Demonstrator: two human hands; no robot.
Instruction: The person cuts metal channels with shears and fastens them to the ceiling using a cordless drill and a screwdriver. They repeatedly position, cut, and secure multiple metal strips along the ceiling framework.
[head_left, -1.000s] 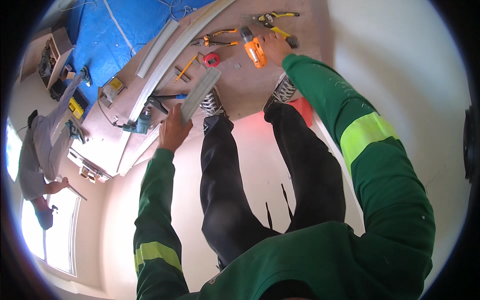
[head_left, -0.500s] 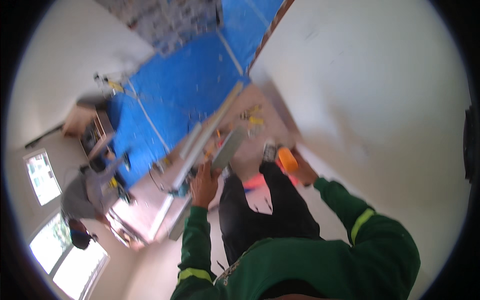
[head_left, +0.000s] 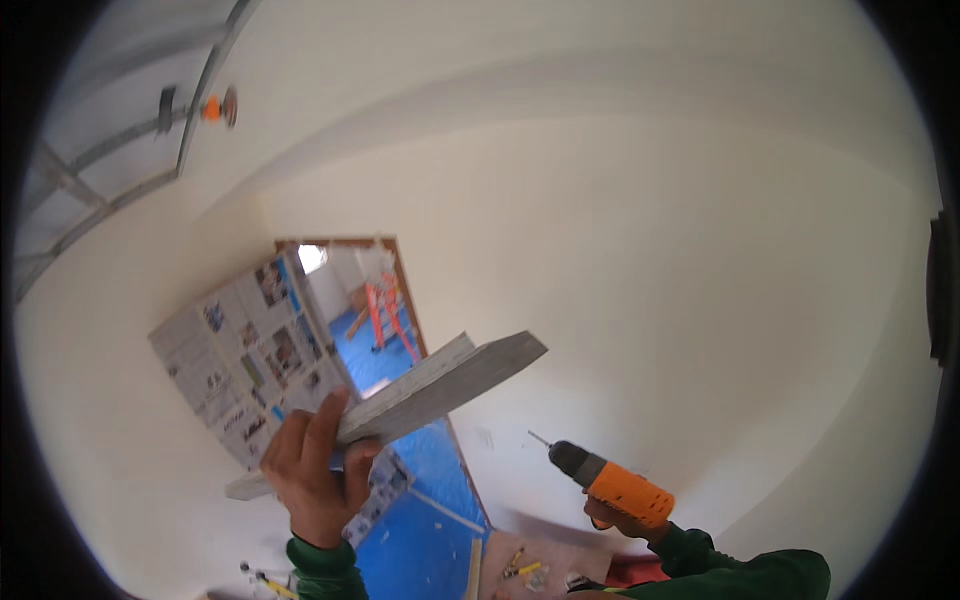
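A long grey board [head_left: 450,388] with a stepped end is gripped in my left hand [head_left: 318,478], whose fingers close around it. The board tilts upward to the right, and its other end shows behind the hand. My right hand [head_left: 622,522] is wrapped round the handle of an orange and black cordless drill [head_left: 628,492]. A thin bit [head_left: 540,438] sticks out of the chuck, pointing up and left toward the pale wall. Board and bit are apart from each other.
A pale wall [head_left: 700,280] fills the right side. At left stands a door covered in newspaper [head_left: 240,360], beside an opening showing a red ladder [head_left: 385,310]. Blue sheeting [head_left: 415,545] covers part of the floor; yellow-handled tools [head_left: 520,570] lie nearby. Metal ceiling framing [head_left: 130,195] shows upper left.
The view has swung up from the floor to the wall and ceiling. Both hands are raised, lifting the board and the drill. The other person has left the view.
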